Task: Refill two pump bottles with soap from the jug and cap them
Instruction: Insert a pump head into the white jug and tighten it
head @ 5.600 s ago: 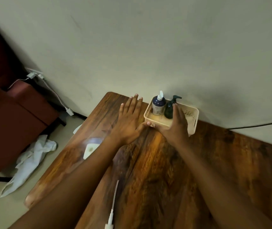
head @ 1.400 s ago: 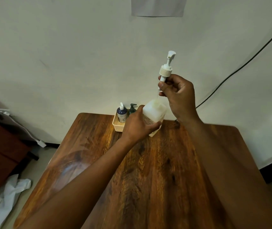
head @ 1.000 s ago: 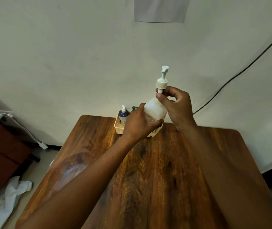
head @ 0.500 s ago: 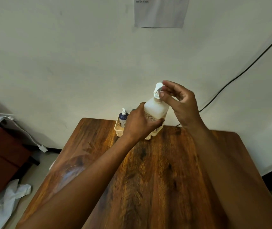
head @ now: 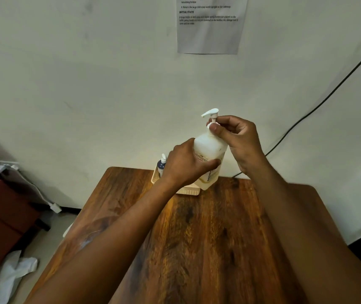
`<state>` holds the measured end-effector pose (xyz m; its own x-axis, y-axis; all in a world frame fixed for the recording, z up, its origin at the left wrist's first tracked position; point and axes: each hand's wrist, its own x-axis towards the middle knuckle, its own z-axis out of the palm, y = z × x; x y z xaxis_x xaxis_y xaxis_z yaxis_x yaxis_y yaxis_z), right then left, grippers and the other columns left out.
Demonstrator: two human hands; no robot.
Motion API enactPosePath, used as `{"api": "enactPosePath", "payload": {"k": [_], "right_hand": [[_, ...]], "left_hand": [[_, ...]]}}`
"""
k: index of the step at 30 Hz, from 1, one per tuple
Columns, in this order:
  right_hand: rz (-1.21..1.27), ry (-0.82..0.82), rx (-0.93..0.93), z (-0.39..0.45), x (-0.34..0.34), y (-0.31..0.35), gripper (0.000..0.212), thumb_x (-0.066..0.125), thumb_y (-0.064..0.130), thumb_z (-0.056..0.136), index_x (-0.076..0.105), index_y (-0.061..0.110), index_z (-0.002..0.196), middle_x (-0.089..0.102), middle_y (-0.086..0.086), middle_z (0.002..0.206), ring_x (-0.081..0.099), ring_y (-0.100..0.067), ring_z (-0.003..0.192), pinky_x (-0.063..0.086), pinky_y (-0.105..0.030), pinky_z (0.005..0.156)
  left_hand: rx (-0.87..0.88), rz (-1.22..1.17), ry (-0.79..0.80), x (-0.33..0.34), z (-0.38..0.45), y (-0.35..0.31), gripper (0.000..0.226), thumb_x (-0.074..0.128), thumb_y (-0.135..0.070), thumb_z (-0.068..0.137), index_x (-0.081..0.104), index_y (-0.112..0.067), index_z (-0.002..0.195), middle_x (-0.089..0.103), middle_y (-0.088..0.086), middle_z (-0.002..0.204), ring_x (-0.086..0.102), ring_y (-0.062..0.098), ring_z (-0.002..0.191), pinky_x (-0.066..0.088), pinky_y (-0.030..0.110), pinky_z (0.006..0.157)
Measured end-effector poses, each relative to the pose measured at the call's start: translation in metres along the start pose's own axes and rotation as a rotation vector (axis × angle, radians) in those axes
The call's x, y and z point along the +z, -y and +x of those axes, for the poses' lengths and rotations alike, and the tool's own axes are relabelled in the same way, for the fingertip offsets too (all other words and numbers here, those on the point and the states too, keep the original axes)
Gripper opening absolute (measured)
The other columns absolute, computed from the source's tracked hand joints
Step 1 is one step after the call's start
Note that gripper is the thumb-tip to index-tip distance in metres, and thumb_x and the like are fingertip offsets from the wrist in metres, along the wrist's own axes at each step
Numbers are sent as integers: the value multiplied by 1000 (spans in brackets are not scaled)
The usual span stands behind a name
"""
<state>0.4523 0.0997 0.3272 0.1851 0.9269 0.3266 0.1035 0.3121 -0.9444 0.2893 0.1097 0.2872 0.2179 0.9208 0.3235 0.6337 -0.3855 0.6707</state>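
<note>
My left hand (head: 186, 163) grips the body of a big white soap jug (head: 210, 150), held tilted above the far end of the wooden table (head: 208, 238). My right hand (head: 238, 137) pinches the collar of the jug's white pump head (head: 211, 113), which sits in the jug's neck with its spout pointing left. Behind my left hand, a cream basket (head: 188, 190) stands against the wall. A dark blue pump bottle (head: 161, 164) with a white pump shows in it. The second bottle is hidden by my hand.
A printed sheet (head: 211, 25) hangs on the wall above. A black cable (head: 319, 104) runs down the wall at right. Left of the table are a dark red seat (head: 0, 207), a white charger and cord (head: 54, 207), and crumpled white cloth (head: 11, 273) on the floor.
My right hand lowered the pump with its tube into the jug until the collar met the neck. The spout has turned and now points left. My left hand kept hold of the jug.
</note>
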Motion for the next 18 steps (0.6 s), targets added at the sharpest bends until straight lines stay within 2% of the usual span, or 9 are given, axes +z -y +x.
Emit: {"api": "enactPosePath", "payload": {"k": [3,6,8,10,14,18], "right_hand": [[91,-115,28,-1,8,-3,28,84,18,83,76,8,107,79,-7,103,75,-20,98,60,-35,88],[161,-145,48,-1,13,4,27,83,17,84,75,6,107,78,-10,102,74,-17,91,60,-34,83],[216,-82,68,0,10,11,25,78,19,89,73,4,108,78,-11,105,73,-17,93,59,-36,82],[291,9,96,2,4,19,21,71,21,95,73,5,108,77,-14,109,71,-20,96,59,-37,80],[405,174,153,5,-5,30,21,56,21,104,70,7,112,75,-14,112,70,-21,99,59,-37,78],[428,237,167,9,-9,35,24,51,21,106,69,7,114,75,-13,113,70,-20,101,59,-35,81]], "left_hand": [[8,0,-2,-4,3,-6,65,78,-66,71,66,-21,117,76,-4,107,71,17,91,61,42,76],[5,-37,14,-9,5,-13,62,76,-66,69,68,-22,112,76,-5,100,73,16,84,63,45,68],[13,-65,39,-15,8,-16,65,72,-71,65,69,-24,110,76,-6,97,73,13,81,63,46,66],[27,-94,67,-22,11,-18,66,70,-73,65,71,-26,110,76,-7,99,74,11,83,63,44,72],[62,-216,168,-33,14,-24,58,72,-65,70,73,-25,112,78,-7,102,76,7,88,65,44,80],[87,-234,211,-40,18,-27,52,75,-59,73,72,-26,113,79,-7,105,76,6,90,65,44,83]]}}
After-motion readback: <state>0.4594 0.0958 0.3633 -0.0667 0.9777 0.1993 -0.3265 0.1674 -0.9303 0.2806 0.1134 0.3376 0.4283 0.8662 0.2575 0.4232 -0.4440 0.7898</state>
